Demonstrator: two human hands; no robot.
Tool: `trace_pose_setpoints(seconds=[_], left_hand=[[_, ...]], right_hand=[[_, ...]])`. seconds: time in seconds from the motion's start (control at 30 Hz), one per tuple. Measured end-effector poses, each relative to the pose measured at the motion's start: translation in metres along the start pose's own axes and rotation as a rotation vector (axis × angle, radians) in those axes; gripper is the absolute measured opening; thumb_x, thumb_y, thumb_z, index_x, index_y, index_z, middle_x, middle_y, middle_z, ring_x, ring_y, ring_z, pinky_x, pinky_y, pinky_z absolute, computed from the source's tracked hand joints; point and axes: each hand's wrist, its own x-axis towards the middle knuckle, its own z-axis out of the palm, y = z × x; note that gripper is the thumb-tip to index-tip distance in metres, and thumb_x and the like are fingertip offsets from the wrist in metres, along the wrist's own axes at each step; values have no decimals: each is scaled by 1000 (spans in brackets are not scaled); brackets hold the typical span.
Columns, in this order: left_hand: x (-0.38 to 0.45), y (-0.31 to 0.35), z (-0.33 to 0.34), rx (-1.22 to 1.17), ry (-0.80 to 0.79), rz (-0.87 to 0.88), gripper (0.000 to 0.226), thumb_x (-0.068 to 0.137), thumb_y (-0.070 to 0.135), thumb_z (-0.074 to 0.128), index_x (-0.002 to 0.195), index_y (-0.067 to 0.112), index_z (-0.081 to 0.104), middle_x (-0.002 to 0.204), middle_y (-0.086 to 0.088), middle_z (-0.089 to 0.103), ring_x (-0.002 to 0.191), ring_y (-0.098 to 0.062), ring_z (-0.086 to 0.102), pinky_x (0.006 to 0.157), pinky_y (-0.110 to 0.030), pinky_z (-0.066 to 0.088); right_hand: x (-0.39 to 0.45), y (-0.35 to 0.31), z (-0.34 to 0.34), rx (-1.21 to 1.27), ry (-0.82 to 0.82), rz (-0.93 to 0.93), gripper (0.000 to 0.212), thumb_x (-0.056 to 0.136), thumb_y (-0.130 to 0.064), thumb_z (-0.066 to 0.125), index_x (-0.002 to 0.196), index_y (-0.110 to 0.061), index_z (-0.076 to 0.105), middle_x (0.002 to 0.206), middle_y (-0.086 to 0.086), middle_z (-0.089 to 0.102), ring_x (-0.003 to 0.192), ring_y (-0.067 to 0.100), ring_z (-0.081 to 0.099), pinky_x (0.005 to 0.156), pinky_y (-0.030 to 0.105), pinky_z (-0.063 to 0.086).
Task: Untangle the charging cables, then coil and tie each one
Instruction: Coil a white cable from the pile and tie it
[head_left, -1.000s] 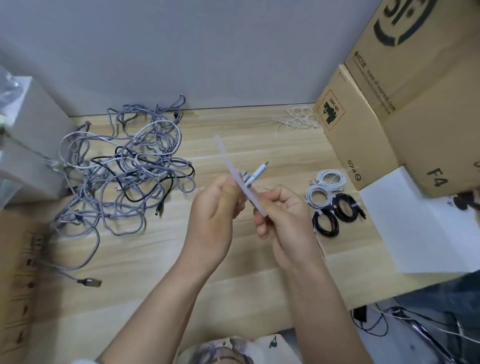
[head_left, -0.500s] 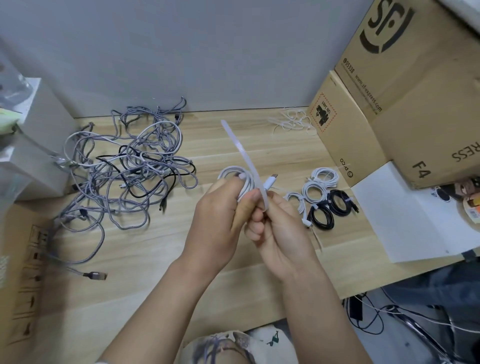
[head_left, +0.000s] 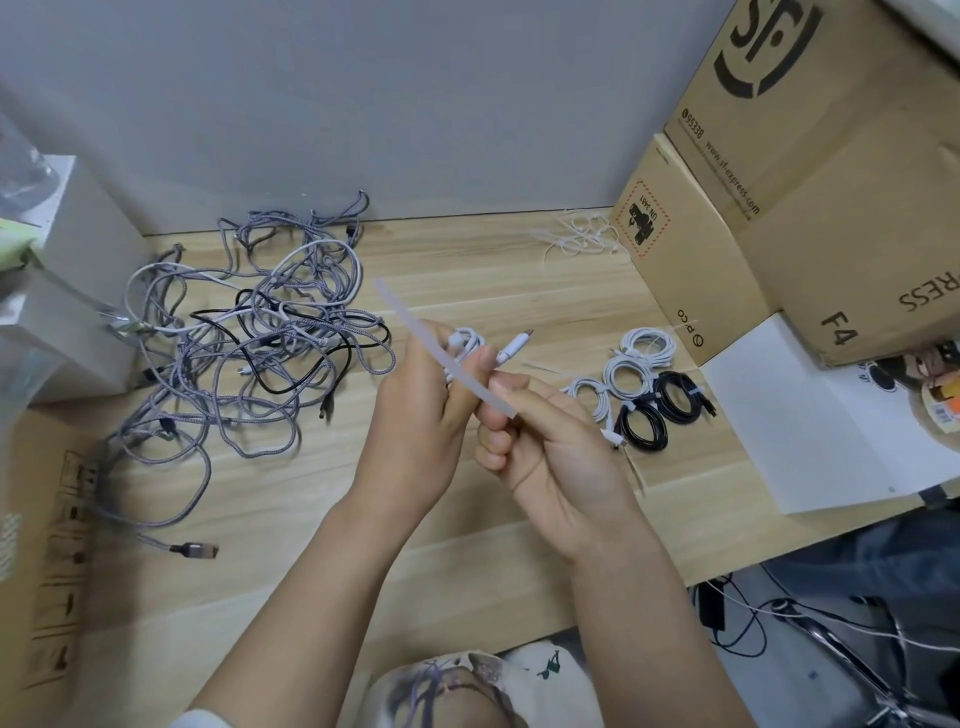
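My left hand (head_left: 415, 410) grips a small coil of white charging cable (head_left: 466, 340), whose plug (head_left: 516, 344) sticks out to the right. A long translucent white tie strip (head_left: 415, 332) runs diagonally across the coil, and my right hand (head_left: 545, 441) pinches its lower end. A big tangle of grey braided and black cables (head_left: 249, 332) lies on the wooden table (head_left: 467, 270) to the left. Several coiled and tied cables, white (head_left: 628, 371) and black (head_left: 660, 410), sit to the right of my hands.
Large cardboard boxes (head_left: 779, 208) stand at the right, with a white sheet (head_left: 810, 415) below them. Loose white ties (head_left: 576, 239) lie near the back wall. White boxes (head_left: 67, 291) and a flat carton (head_left: 47, 519) are at the left. Cords hang below the table edge.
The tie strip has tilted further left, its free end now lower and pointing toward the tangle. My hands stay together over the table with the coil; the view has shifted slightly.
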Motion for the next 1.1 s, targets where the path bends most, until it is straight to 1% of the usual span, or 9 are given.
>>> trace_pose_setpoints(seconds=[0.2,0.3,0.4,0.53,0.67,0.77,0.9,1.0,1.1], left_hand=[[2,-1,-6,84,-85,-12,38,89,52,41,61,26,41,55,6,48,55,-18,41,57,-35,35],[2,1,-7,135,-95,21,36,90,41,43,59,26,35,54,5,38,52,-15,32,51,-26,30],[2,1,-7,112,-101,42,35,90,32,45,64,11,36,57,6,28,56,-14,25,50,-25,21],[2,1,-7,138,-101,21,35,91,30,51,58,25,42,52,7,38,53,-13,30,47,-21,24],[1,-2,-6,239,-161,37,32,87,32,44,76,6,60,62,-1,55,62,-19,48,59,-32,40],[-2,-1,-5,266,-172,60,42,79,38,36,80,3,60,68,-4,61,67,-18,53,62,-32,41],[-4,0,-7,155,-170,-11,26,88,25,46,67,16,56,55,9,56,64,-13,51,54,-18,36],[-3,3,-7,62,-175,-95,40,94,21,51,55,26,43,45,8,38,47,-7,33,46,-17,26],[-1,1,-5,7,-183,-142,40,89,36,54,56,13,49,52,9,35,53,-5,29,51,-23,26]], right_hand=[[1,2,-2,-41,23,2,21,91,-4,47,72,-10,54,56,1,47,44,8,41,43,18,35],[-1,-1,-1,-259,93,-60,21,91,-7,52,70,-12,53,50,-4,41,42,8,32,42,17,25],[-2,0,1,-589,205,-257,27,87,-13,64,63,-12,51,45,-10,35,41,5,28,43,13,24],[-6,1,2,-853,302,-581,34,81,-37,67,60,-13,55,51,-7,32,50,6,30,50,17,28],[-5,-2,7,-826,123,-638,37,81,-51,53,70,-17,63,65,6,58,63,17,52,60,27,41],[-7,-2,12,-770,30,-645,30,81,-46,54,65,-21,58,64,12,61,68,29,57,68,37,47],[-13,-3,18,-496,-69,-532,32,82,-34,61,54,-23,50,48,-4,39,47,8,34,50,19,32],[-13,-5,17,-141,-109,-338,36,84,-27,53,49,-20,44,40,-11,27,38,5,19,42,19,18],[-15,-5,18,-18,-177,-322,39,83,-22,57,48,-19,41,37,-11,25,34,4,21,39,18,21]])
